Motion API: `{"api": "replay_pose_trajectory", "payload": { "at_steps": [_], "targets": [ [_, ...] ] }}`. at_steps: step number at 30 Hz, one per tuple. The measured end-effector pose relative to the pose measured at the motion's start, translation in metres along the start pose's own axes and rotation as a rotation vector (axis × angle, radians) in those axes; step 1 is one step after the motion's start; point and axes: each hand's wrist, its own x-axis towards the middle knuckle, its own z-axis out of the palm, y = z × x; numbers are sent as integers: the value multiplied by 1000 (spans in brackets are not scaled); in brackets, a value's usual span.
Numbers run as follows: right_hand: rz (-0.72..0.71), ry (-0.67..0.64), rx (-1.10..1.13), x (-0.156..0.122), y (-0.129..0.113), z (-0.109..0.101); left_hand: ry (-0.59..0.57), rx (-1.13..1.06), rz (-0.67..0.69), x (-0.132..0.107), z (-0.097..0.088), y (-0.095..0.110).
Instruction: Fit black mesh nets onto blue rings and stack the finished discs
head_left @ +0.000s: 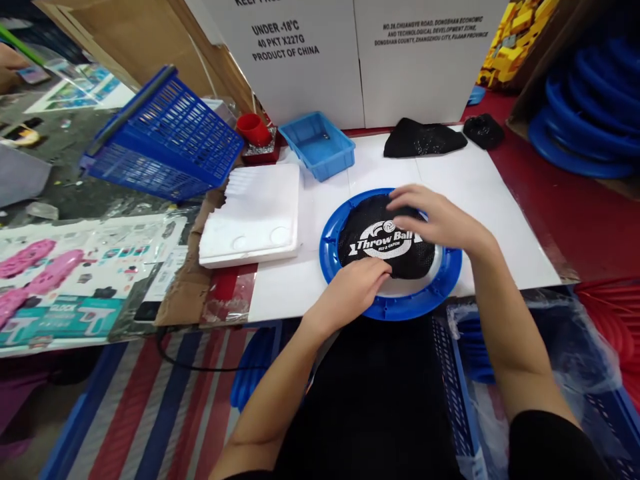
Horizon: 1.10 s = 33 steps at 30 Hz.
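A blue plastic ring (327, 243) lies flat on the white tabletop, close to the front edge. A round black mesh cloth (357, 223) printed with white "Throw Ball" lettering lies over its middle, leaving a pale gap along the lower right. My left hand (353, 290) crosses the front of the ring, fingers closed on the lower edge of the mesh cloth. Above the upper right of the cloth is my right hand (430, 217), its fingers spread and slightly bent, with nothing visible in them. Whether its fingertips touch the cloth I cannot tell.
Behind the ring sit a light blue tray (320, 150) and black cloth pieces (425, 138). Left are a white foam slab (255, 217), a tilted blue basket (165, 143) and a red cup (254, 130). A white carton (310, 80) stands behind; blue rings (580, 107) are stacked right.
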Motion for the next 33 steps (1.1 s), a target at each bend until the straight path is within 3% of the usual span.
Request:
{"api": "replay_pose_trajectory", "payload": {
  "at_steps": [2,4,7,10,14,17,20,23,33],
  "targets": [
    [-45,-81,-13,-21,-43,11,105,-101,-88,-7,5,-1],
    [10,-69,-133,-45,-70,35,166,-176,-124,-11,8,-2],
    [54,30,-281,-75,-73,73,185,-226,-88,-15,9,0],
    [31,117,-274,-86,-55,91,186,-154,-28,-17,13,3],
    [0,171,-128,-85,-43,87,342,-131,43,-23,25,-3],
    [-112,162,-10,-87,-40,77,413,-225,146,-28,28,-15],
    [-256,80,81,-94,-34,68,308,-304,249,-31,24,-27],
    [-285,22,120,-100,-29,62,211,-311,308,-31,18,-34],
    [-308,9,23,-106,-30,65,141,-114,355,-33,19,-28]
  ]
}}
